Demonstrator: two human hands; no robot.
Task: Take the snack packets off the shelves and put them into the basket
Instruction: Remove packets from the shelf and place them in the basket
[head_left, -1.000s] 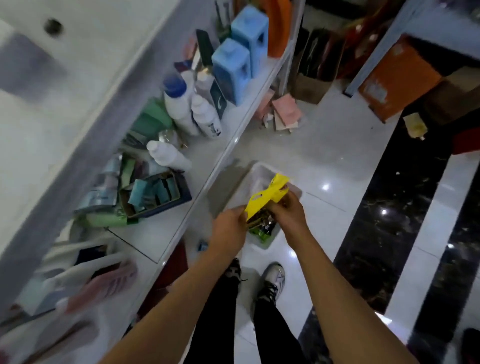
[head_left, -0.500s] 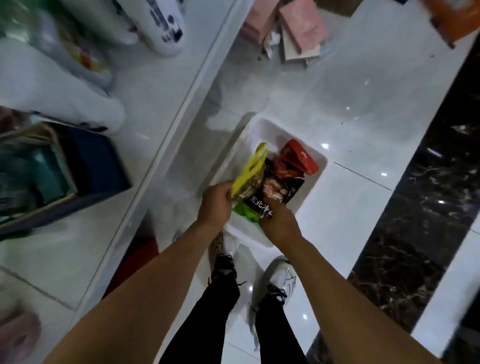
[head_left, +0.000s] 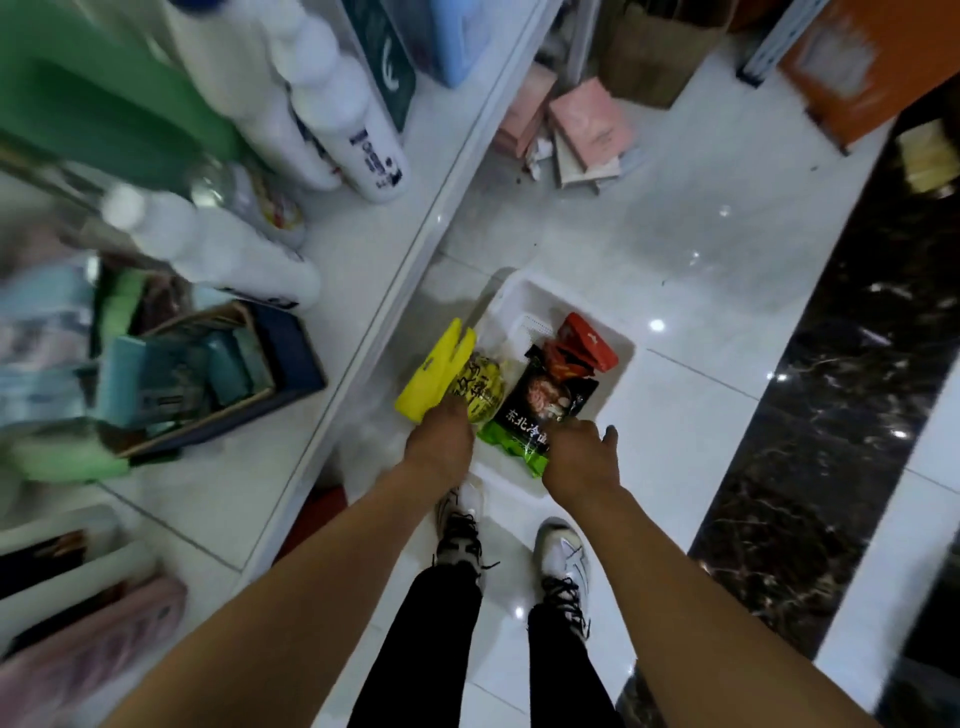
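Down on the floor beside the shelf (head_left: 415, 291), the white basket (head_left: 621, 364) already holds a black packet (head_left: 545, 400), a red packet (head_left: 584, 345) and a green packet (head_left: 511, 441) lying partly under the black one. The left hand (head_left: 441, 441) has its grip closed on a yellow packet (head_left: 447, 374), held at the basket's left rim with its far end sticking out over the floor. The right hand (head_left: 582, 454) rests with loose, fairly straight fingers on the near end of the black packet (it seems to press rather than grasp).

As I judge it, the risk is the yellow packet: if it is let go where it hangs, it could tip over the rim and land on the floor between basket and shelf. The basket is shallow and crowded, so a push from the right hand could also slide the green packet over the near edge.
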